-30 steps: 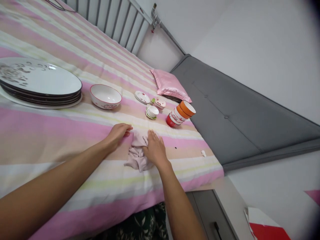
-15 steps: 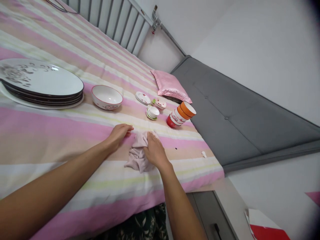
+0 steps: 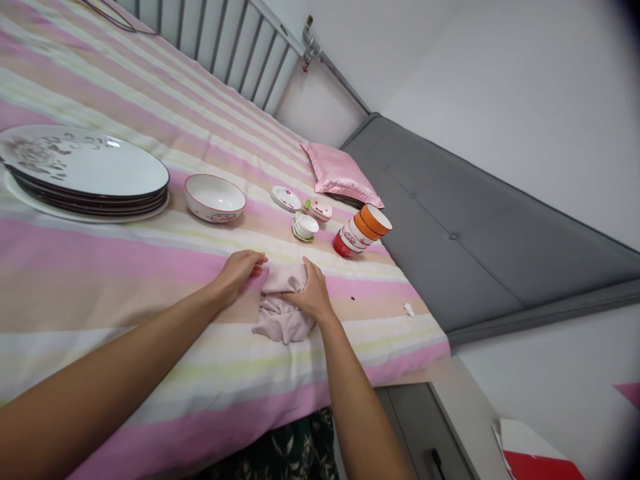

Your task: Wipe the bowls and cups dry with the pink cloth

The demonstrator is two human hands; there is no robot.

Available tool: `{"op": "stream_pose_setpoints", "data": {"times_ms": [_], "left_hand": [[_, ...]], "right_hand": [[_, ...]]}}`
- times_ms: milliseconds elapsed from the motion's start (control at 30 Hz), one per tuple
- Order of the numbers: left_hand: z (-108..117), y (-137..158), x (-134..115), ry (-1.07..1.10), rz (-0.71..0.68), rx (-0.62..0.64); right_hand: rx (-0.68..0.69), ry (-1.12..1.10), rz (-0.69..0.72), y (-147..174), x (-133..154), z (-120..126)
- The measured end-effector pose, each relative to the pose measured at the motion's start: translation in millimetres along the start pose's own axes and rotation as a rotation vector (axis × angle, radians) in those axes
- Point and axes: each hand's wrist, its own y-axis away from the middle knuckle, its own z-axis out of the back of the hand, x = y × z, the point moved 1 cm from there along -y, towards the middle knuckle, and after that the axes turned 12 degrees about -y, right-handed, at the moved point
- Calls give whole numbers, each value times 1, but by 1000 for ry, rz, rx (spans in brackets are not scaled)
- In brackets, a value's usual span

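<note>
A crumpled pale pink cloth (image 3: 283, 323) lies on the striped bedspread in front of me. My right hand (image 3: 313, 290) is at its right edge, thumb resting across the cloth and fingers spread away from the thumb. Just left of the cloth, my left hand (image 3: 243, 272) hovers with loosely bent fingers and nothing in them. Beyond the hands stand a white bowl with a red rim (image 3: 215, 199), a stack of small plates (image 3: 287, 198), a stack of tiny white cups (image 3: 306, 227) and a tilted-looking stack of orange, white and red bowls (image 3: 361, 231).
A stack of large oval plates (image 3: 90, 167) sits at the left. Small pink dishes (image 3: 321, 211) are beside the cups. A pink pillow (image 3: 343, 173) lies by the grey headboard (image 3: 480, 247). A white scrap (image 3: 409, 309) is near the bed's right edge, above a grey drawer cabinet (image 3: 420, 420).
My right hand has shifted slightly right and its thumb and fingers have spread apart, uncovering more of the cloth. My left hand has hardly moved.
</note>
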Motion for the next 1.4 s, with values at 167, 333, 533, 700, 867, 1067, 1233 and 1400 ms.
{"op": "stream_pose_setpoints", "data": {"times_ms": [167, 333, 533, 700, 867, 1067, 1233, 1400], "left_hand": [[0, -2, 2, -11, -2, 7], [-1, -1, 1, -27, 8, 5], [-1, 0, 0, -32, 14, 8], [-1, 0, 1, -42, 24, 11], [-1, 1, 1, -45, 25, 12], [-2, 1, 0, -51, 32, 11], [-2, 1, 0, -46, 22, 13], [-1, 1, 1, -46, 14, 11]], "right_hand": [[-190, -221, -43, 8, -12, -10], [-355, -354, -75, 19, -21, -22], [-400, -358, -155, 27, -24, -30], [-372, -290, -200, 31, -21, -28], [-366, -253, -202, 38, -16, -29], [-376, -190, -239, 48, -10, -35], [-322, -70, -259, 57, -15, -42], [-285, 40, -227, 64, -20, -48]]}}
